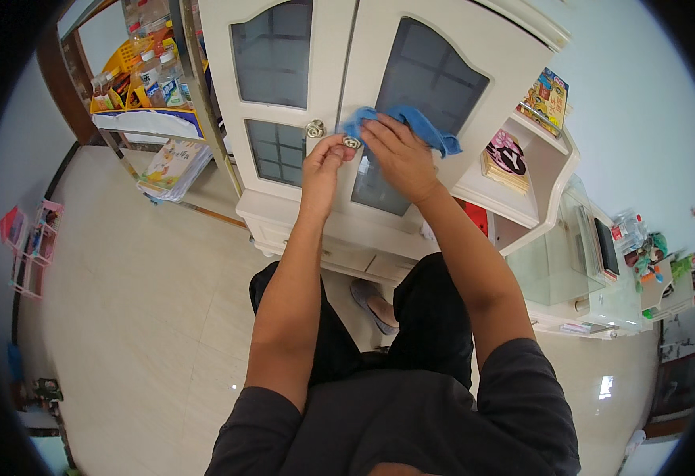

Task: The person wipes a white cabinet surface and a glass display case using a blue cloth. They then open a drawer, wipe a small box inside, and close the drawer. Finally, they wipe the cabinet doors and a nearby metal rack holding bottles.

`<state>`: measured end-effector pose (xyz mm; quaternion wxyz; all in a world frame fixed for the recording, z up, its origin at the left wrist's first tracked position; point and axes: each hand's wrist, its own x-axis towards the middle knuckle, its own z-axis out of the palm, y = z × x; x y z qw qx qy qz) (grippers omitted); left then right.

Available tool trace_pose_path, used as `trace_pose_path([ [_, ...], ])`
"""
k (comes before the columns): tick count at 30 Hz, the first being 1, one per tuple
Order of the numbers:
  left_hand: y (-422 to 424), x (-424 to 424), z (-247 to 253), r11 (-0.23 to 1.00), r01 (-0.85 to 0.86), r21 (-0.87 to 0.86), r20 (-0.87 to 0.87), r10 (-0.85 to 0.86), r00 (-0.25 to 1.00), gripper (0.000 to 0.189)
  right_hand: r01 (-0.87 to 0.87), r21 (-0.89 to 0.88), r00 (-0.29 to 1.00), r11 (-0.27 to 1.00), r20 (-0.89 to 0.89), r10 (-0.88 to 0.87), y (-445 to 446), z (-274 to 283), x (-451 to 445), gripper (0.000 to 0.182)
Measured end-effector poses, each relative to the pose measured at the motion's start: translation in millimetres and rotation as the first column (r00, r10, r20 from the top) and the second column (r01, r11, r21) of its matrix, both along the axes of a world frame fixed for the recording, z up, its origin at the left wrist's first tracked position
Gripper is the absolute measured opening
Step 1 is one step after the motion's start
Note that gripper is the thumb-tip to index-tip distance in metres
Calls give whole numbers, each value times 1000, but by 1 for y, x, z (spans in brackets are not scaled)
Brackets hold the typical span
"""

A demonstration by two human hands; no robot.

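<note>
A white cabinet with two glass-paned doors stands in front of me. My left hand (pixel 328 156) grips the round metal knob (pixel 351 142) of the right door (pixel 353 77) between thumb and fingers. Under my right hand (pixel 400 156), a blue cloth (pixel 428 126) is pressed against that door, just right of and above the knob. One end of the cloth hangs out past my fingers to the right and looks slightly blurred near the knob. The left door (pixel 276 113) carries a matching knob (pixel 315 128), which neither hand touches.
At the left, a metal-framed rack (pixel 224 154) holds several bottles (pixel 169 80) and a stack of books (pixel 175 166). Curved side shelves (pixel 517 205) with books (pixel 507 160) adjoin the cabinet's right. Farther right is a glass-topped counter (pixel 562 268). A pink shelf (pixel 35 250) stands by the left wall.
</note>
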<state>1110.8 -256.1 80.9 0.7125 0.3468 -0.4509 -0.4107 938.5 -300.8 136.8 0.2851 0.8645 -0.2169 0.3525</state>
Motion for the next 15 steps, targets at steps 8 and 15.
trace_pose_path([
  [8,-3,9,-10,1000,-15,18,52,14,999,36,205,-224,978,953,17,-206,17,52,-71,36],
  [15,8,3,-1,997,2,78,68,-7,998,48,146,50,988,988,-52,-144,17,-58,-88,42],
])
